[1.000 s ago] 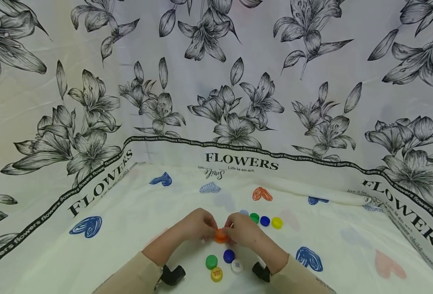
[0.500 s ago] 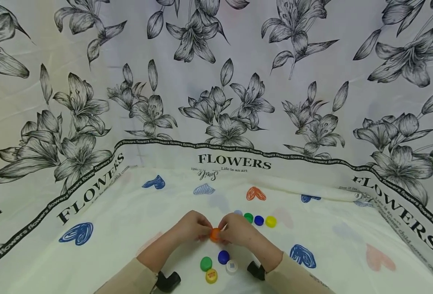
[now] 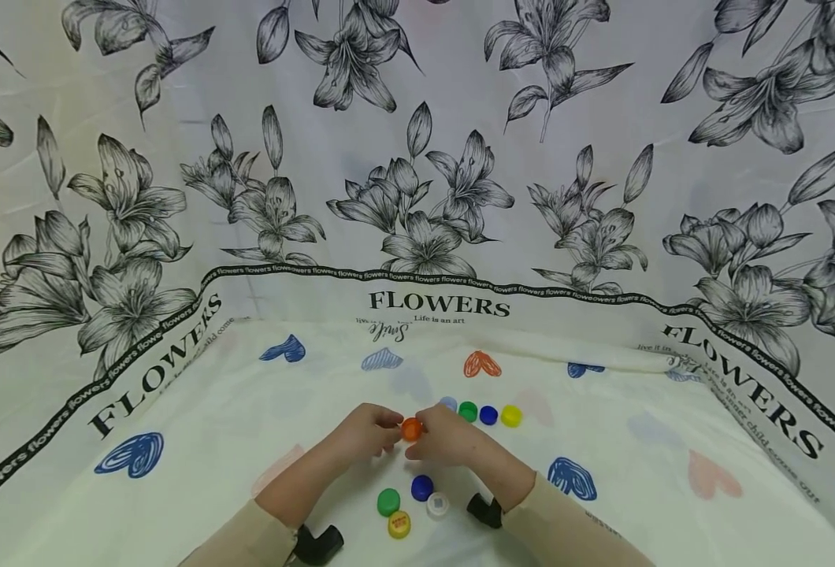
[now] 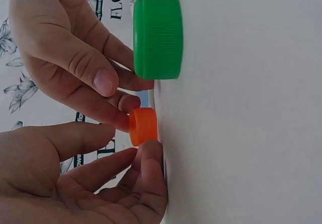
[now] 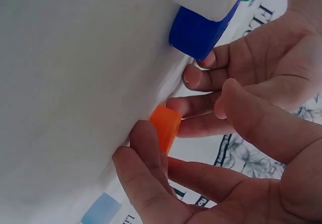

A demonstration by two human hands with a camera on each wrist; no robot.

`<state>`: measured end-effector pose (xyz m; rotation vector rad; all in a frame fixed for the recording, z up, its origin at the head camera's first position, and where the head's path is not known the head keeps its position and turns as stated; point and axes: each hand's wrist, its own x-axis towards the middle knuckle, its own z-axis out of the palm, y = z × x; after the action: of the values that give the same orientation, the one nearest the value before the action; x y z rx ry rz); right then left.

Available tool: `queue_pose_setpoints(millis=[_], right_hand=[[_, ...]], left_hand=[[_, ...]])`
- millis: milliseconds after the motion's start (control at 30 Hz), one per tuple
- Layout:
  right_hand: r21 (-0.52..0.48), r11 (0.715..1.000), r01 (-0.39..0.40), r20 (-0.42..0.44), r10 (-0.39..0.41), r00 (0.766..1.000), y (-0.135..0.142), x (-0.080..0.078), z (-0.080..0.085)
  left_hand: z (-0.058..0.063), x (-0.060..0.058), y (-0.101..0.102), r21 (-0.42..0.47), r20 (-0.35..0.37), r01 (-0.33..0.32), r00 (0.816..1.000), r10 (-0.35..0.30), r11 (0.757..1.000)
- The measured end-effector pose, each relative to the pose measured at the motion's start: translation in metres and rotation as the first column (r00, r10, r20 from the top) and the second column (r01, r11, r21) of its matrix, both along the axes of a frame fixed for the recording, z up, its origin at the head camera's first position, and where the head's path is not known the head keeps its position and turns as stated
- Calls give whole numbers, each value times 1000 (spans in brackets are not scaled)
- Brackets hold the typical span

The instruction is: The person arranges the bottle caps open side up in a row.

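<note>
An orange bottle cap (image 3: 411, 429) lies on the cloth between both hands. My left hand (image 3: 366, 435) touches its left side with the fingertips, the thumb held apart from it in the left wrist view. From the right, my right hand (image 3: 449, 437) touches the cap with its fingers; its thumb (image 5: 246, 113) stands clear in the right wrist view. Neither hand closes round the cap. Nearer the body lie a green cap (image 3: 388, 502), a dark blue cap (image 3: 421, 487), a white cap (image 3: 437, 504) and a yellow cap (image 3: 399, 524).
Beyond the right hand, a row holds a light blue cap (image 3: 448, 404), a green cap (image 3: 468, 411), a blue cap (image 3: 488, 415) and a yellow cap (image 3: 511, 416). White cloth (image 3: 205, 441) with printed hearts covers the surface. A flower-printed curtain (image 3: 361, 236) hangs behind.
The orange cap has moved away from the body, farther from the near group of caps, with both hands following it. The head view has shifted to the right.
</note>
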<state>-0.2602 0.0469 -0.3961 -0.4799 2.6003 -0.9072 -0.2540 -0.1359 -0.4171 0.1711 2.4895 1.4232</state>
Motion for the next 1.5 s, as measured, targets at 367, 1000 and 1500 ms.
queue_pose_setpoints(millis=[367,1000,1500], right_hand=[[75,997,20,-40,-17,999,-2,0,-1],[92,996,12,-57,-7,998,-5,-1,0],[101,994,27,-35,-23,999,-3,1,3]], left_hand=[[-3,0,1,65,3,-6,1000,6,998],[-3,-1,-1,42,7,-14,1000,13,999],[-11,-5,-1,48,-20,40,999,-40,998]])
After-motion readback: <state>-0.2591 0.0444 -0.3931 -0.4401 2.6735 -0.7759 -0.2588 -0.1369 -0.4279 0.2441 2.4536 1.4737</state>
